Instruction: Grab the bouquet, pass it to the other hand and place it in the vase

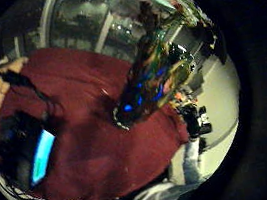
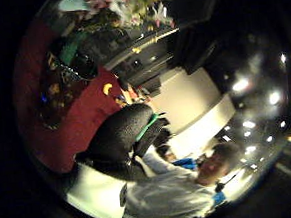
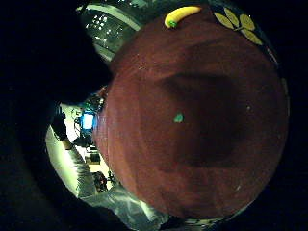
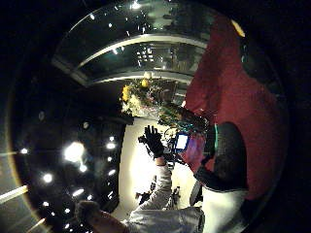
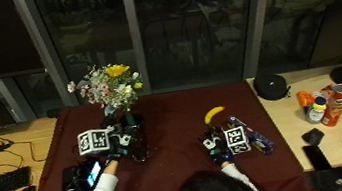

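The bouquet (image 5: pixel 110 85) stands upright in the dark vase (image 5: pixel 134 140) on the red-covered surface (image 5: pixel 175 125). The left hand (image 5: pixel 109 145) is beside the vase, fingers spread and released (seen from the right palm). The right hand (image 5: pixel 222 145) rests near a banana (image 5: pixel 212 114); its grasp cannot be told.

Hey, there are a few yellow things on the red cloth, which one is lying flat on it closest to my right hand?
The banana, lying on the cloth just beyond your right hand. The yellow flower tops the bouquet, over by your left hand.
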Motion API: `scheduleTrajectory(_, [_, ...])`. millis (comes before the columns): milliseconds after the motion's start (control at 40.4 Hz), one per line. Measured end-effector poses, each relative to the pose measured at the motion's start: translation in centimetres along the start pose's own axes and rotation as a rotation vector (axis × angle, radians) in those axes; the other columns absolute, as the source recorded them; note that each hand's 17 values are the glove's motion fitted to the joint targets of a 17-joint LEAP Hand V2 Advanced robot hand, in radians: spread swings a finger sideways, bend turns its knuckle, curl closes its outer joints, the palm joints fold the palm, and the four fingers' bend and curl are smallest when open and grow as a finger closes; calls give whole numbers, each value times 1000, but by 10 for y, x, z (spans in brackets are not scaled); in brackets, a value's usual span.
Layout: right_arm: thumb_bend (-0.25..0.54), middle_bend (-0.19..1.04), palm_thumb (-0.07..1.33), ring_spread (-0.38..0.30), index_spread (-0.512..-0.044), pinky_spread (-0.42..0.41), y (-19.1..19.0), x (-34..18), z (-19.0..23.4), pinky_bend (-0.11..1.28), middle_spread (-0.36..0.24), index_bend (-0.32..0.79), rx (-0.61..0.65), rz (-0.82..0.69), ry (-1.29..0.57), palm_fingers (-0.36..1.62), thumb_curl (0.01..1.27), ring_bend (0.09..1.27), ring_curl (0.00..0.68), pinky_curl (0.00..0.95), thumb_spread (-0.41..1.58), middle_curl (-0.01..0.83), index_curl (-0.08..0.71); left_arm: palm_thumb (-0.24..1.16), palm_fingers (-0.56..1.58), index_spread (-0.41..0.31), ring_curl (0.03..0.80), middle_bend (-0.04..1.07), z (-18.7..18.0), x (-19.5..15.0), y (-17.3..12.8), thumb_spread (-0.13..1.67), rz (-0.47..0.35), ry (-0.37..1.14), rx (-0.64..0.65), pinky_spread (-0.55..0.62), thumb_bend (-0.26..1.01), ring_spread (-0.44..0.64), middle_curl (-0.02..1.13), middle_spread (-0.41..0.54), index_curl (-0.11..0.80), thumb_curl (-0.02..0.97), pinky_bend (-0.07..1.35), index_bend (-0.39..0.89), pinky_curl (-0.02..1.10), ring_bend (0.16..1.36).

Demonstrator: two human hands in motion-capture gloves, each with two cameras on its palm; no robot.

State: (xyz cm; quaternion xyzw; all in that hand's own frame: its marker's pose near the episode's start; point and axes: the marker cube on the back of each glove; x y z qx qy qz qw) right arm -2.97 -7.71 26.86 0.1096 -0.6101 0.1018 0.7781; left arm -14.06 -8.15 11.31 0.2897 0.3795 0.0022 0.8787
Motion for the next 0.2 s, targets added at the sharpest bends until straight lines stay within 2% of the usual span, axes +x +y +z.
scheduleTrajectory(74, [-18, 221, 908, -156, -231, 67, 12, -13, 0, 327, -104, 128, -22, 96, 39, 856, 539, 417, 399, 333, 1067, 467, 312, 100, 9, 74, 282, 212, 19, 1, -16, 871, -21, -200, -67, 429, -57, 377, 358, 220, 241, 317, 354, 224, 301, 592])
scheduleTrajectory(99, [-18, 220, 907, -156, -231, 68, 15, -16, 1, 325, -104, 127, -29, 119, 55, 857, 539, 416, 400, 333, 1066, 467, 312, 104, -33, 88, 284, 214, 24, 7, -20, 863, -28, -208, -79, 436, -49, 389, 358, 229, 226, 319, 364, 159, 305, 600])
scheduleTrajectory(124, [-16, 219, 910, -156, -232, 68, 17, -16, 2, 323, -104, 127, -34, 135, 71, 858, 542, 414, 401, 334, 1065, 468, 312, 67, 24, 49, 276, 209, 28, 12, -23, 906, -30, -194, -80, 433, -58, 372, 358, 200, 255, 307, 336, 240, 296, 574])
scheduleTrajectory(198, [-17, 220, 909, -157, -226, 68, 18, -14, 3, 311, -104, 129, -45, 160, 102, 855, 543, 407, 401, 335, 1067, 470, 314, 5, 40, 23, 266, 201, 36, 18, -30, 945, -21, -147, -63, 438, -57, 364, 357, 182, 274, 291, 305, 249, 286, 553])
